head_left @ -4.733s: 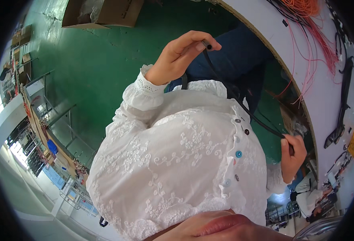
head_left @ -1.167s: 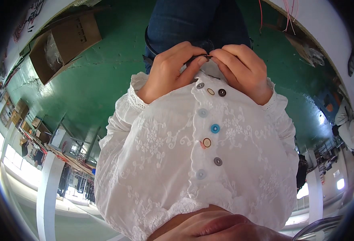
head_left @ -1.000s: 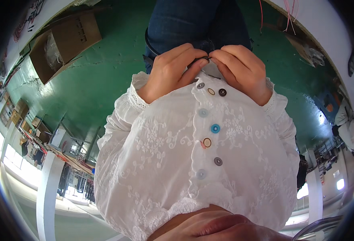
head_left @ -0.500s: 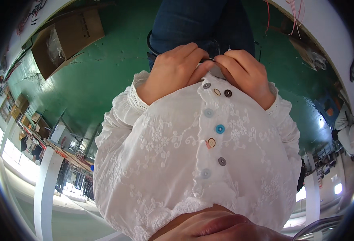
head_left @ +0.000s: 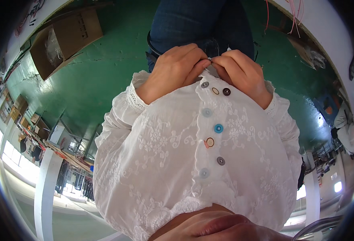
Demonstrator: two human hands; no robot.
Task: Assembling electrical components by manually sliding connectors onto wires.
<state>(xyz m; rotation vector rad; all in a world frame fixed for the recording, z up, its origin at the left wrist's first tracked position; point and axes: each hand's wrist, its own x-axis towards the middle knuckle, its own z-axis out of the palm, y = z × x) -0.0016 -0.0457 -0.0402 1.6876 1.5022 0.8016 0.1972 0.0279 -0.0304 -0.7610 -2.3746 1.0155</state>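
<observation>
My left hand (head_left: 174,67) and my right hand (head_left: 243,74) meet at the lower front of a white embroidered blouse (head_left: 165,132). Both are closed, with thumbs and index fingers pinched almost tip to tip. Whatever sits between the fingertips is tiny and mostly covered, so its kind does not show. A small pale tip (head_left: 228,49) sticks up beside my right knuckles. Down the blouse front run several unlike buttons, among them a bright blue button (head_left: 218,128) and a dark button (head_left: 226,92).
Beyond the hands are legs in blue jeans (head_left: 185,24), with a dark cord loop (head_left: 149,42) beside them. An open cardboard box (head_left: 78,32) lies on the green floor (head_left: 80,88) at the far left. Pink wires (head_left: 293,18) hang over a pale table edge at the far right.
The fingertips of both hands have drawn slightly closer together. A dark sliver that showed between them is now mostly hidden. The rest of the view has shifted only a little.
</observation>
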